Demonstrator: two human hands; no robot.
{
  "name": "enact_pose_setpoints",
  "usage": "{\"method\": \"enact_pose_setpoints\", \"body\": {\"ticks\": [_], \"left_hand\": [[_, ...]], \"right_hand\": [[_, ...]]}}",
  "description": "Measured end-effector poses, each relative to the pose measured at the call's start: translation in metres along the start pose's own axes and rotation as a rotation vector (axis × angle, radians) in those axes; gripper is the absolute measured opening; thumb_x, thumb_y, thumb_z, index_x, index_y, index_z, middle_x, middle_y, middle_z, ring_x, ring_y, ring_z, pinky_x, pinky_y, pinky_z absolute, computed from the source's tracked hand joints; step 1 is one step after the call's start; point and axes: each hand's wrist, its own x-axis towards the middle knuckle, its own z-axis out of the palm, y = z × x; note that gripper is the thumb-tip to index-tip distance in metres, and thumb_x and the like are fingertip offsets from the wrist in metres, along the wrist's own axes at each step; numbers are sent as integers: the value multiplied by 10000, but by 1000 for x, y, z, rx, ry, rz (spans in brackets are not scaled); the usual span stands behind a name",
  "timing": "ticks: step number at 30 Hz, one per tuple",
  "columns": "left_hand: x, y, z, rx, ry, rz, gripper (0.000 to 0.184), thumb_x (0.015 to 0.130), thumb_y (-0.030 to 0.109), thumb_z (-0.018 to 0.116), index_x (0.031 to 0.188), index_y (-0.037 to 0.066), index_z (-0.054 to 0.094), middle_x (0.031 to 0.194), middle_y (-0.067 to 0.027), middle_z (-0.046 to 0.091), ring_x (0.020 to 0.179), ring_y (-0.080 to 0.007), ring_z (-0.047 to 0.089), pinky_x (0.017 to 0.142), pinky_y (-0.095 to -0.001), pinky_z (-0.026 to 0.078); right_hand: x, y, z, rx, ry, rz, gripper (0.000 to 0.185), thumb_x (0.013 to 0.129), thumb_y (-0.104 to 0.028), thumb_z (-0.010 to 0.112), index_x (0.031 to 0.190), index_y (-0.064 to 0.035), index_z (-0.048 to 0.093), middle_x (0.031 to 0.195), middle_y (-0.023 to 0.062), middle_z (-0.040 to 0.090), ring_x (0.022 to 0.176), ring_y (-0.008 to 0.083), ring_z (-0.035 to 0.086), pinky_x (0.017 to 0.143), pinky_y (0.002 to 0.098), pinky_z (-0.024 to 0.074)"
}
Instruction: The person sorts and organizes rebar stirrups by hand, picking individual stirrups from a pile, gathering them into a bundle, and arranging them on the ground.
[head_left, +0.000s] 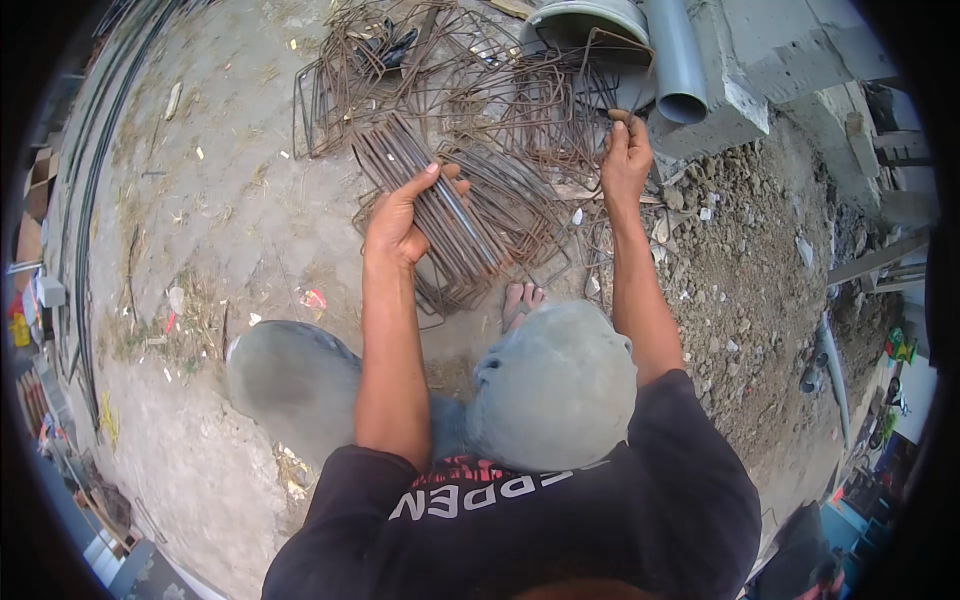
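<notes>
By the left hand, half curled with its thumb laid over the top, a stack of bent metal rods is gripped. By the right hand, with thumb and fingers pinched together, a thin bent rod is held. Beyond and between both hands, rusty wire frames are heaped. Just beyond the right hand a grey pipe is seen; to its right, rubble is strewn.
</notes>
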Motion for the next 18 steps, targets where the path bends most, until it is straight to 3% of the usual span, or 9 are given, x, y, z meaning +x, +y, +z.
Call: {"method": "enact_pose_setpoints", "body": {"ticks": [1,2,5,6,10,13,17,18], "left_hand": [[0,-2,2,0,-4,-5,351,934,145,714,1222,-16,594,1166,-177,672,1028,-322,690,844,-496,616],[2,-3,5,4,-11,-9,350,934,143,713,1222,-17,594,1166,-177,672,1025,-321,690,844,-493,617],[7,-6,7,-6,-22,-14,328,937,133,706,1203,-29,604,1135,-176,685,1004,-315,699,828,-482,624],[5,-6,11,-8,-8,-10,319,937,133,704,1186,-42,608,1114,-180,693,986,-315,707,808,-478,631],[13,-7,9,-16,16,5,311,945,136,696,1181,-46,608,1100,-181,699,985,-313,713,794,-468,637],[17,-8,8,-11,47,7,303,947,131,693,1184,-37,605,1105,-182,697,998,-318,712,801,-473,634],[20,-7,-1,-2,81,18,286,956,134,683,1181,-22,599,1115,-176,696,1011,-319,707,822,-487,625],[23,-7,-2,12,79,20,287,958,138,682,1183,-20,598,1117,-175,695,1015,-319,706,825,-488,623]], "right_hand": [[2,13,-9,42,88,11,213,1040,-153,524,1090,-25,686,637,-55,450,568,39,386,521,255,328],[6,27,-15,67,41,58,204,1042,-143,527,1123,-34,679,666,-67,443,564,39,365,504,242,301],[-1,-30,-17,161,-113,46,201,1041,-137,532,1121,-24,678,667,-70,434,572,36,371,500,239,280],[-5,-45,-14,214,-73,11,197,1040,-134,537,1119,-29,685,657,-75,432,573,34,370,495,247,274],[-13,-7,-6,-164,87,-184,206,1025,-128,550,1133,-29,695,654,-14,497,581,62,430,518,276,340],[-6,66,-20,-307,-196,32,220,1021,-133,547,1140,-28,700,660,17,518,590,79,455,533,289,366],[-14,45,-54,5,36,224,241,1034,-135,536,1142,-6,708,667,-41,486,595,59,398,529,256,317],[-21,43,-57,125,4,246,250,1045,-139,527,1153,4,701,676,-69,456,588,45,354,527,242,285]]}}
